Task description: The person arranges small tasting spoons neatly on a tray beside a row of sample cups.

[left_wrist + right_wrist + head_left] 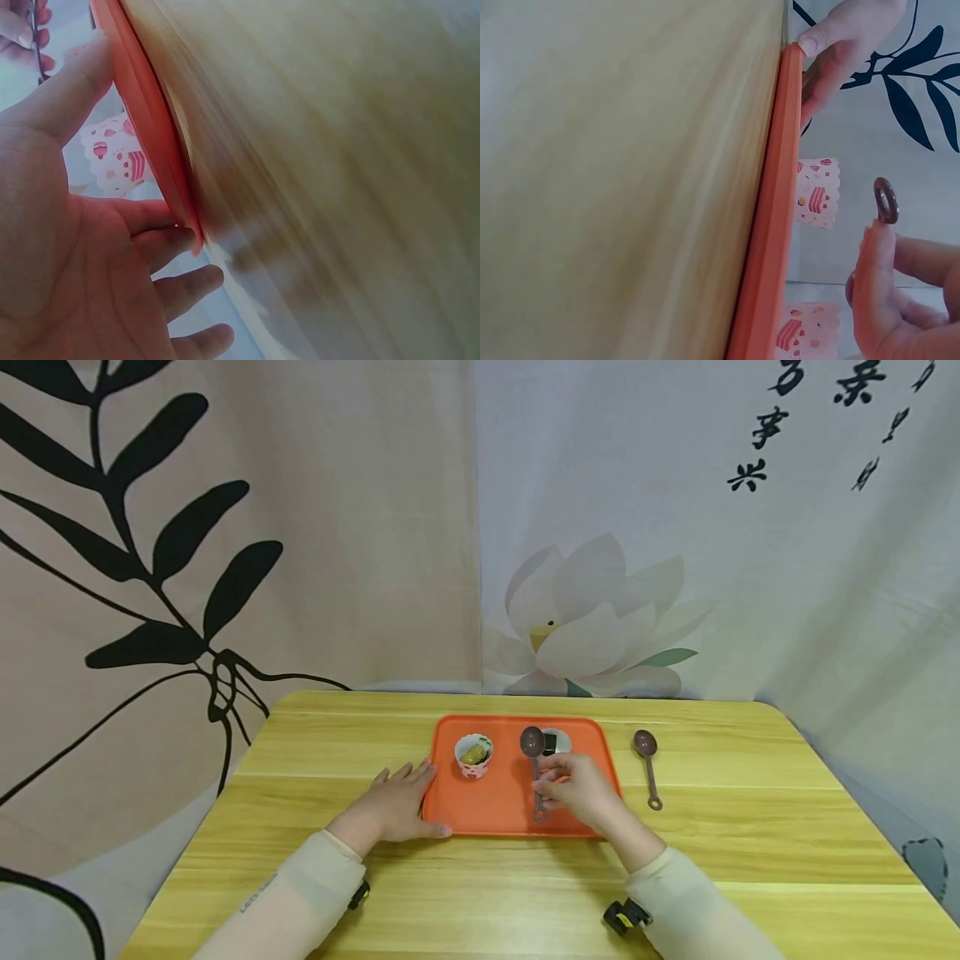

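My left hand point(397, 806) rests at the left end of the orange tray point(480, 814), fingers spread and thumb along the front rim. Over the tray's right half, my right hand point(576, 787) pinches the handle of a brown spoon point(532, 742), its bowl pointing away from me. In the right wrist view the ring end of the spoon's handle point(886, 201) sticks up above the fingertips. A patterned paper cup point(474, 771) on the left of the tray holds yellow-green pieces point(474, 755). Partly hidden by spoon and hand, a second paper cup point(808, 334) has something dark in it.
Another brown spoon point(650, 768) lies on the wooden table point(750, 827) to the right of the tray, bowl toward the back. Behind the table hangs a printed curtain point(390, 568) with leaves, a lotus and writing.
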Available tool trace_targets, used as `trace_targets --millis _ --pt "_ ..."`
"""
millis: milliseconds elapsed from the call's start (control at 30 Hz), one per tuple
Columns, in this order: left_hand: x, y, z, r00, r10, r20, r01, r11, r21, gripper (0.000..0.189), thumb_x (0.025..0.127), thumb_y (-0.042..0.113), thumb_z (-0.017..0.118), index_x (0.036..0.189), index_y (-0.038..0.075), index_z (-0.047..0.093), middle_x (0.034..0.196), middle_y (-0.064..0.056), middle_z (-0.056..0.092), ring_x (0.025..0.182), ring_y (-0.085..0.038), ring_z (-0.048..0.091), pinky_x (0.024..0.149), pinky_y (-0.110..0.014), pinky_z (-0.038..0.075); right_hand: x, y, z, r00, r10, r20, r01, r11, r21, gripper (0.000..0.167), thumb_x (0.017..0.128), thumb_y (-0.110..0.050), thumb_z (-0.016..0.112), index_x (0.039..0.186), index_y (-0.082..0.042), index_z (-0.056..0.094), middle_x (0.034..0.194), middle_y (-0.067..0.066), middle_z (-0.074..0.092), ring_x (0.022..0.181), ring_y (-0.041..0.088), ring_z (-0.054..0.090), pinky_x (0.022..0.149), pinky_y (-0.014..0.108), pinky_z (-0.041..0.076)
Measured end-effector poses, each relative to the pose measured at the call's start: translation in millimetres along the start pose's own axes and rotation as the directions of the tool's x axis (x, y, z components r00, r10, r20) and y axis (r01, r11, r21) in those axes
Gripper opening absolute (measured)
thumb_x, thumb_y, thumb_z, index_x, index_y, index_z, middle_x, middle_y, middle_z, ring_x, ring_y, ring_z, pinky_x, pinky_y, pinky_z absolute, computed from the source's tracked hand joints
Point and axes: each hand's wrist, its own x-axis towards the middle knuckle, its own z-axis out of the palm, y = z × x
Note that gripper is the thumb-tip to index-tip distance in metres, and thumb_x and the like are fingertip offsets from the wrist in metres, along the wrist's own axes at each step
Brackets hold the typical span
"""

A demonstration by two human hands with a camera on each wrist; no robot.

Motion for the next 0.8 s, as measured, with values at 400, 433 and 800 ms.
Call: trace_targets --millis 400,433,800 --pt "0.5 -0.6 1.1 1.0 -0.003 0.0 0.003 1.0 0.014 0.109 0.081 0.069 0.069 0.158 0.003 0.027 0.164 -0.013 0.025 0.149 -0.04 0.022 0.117 -0.063 0.015 7.0 -4 10 0.998 0.063 -0.019 -0.064 0.997 -0.036 0.031 0.092 0.005 0.067 0.123 0.008 0.063 0.092 0.014 0.064 0.075 0.021 0.071 0.066 0.035 0.061" --pt "0.7 -0.6 1.2 1.0 -0.004 0.001 0.004 1.0 0.013 0.109 0.081 0.068 0.069 0.158 0.003 0.027 0.164 -0.013 0.024 0.149 -0.04 0.022 0.117 -0.063 0.014 7.9 -5 11 0.998 0.067 -0.022 -0.068 0.997 -0.046 0.03 0.092 0.004 0.068 0.122 0.008 0.064 0.092 0.015 0.064 0.075 0.021 0.071 0.065 0.035 0.061" --pt "-0.2 1.3 0.3 1.0 -0.01 0.011 0.01 1.0 0.009 0.108 0.082 0.067 0.069 0.158 0.003 0.027 0.164 -0.013 0.024 0.149 -0.041 0.022 0.117 -0.063 0.014 16.2 -4 22 0.997 0.063 -0.035 -0.065 0.994 -0.087 0.028 0.09 0.008 0.067 0.117 0.01 0.065 0.088 0.014 0.065 0.072 0.02 0.071 0.062 0.034 0.061"
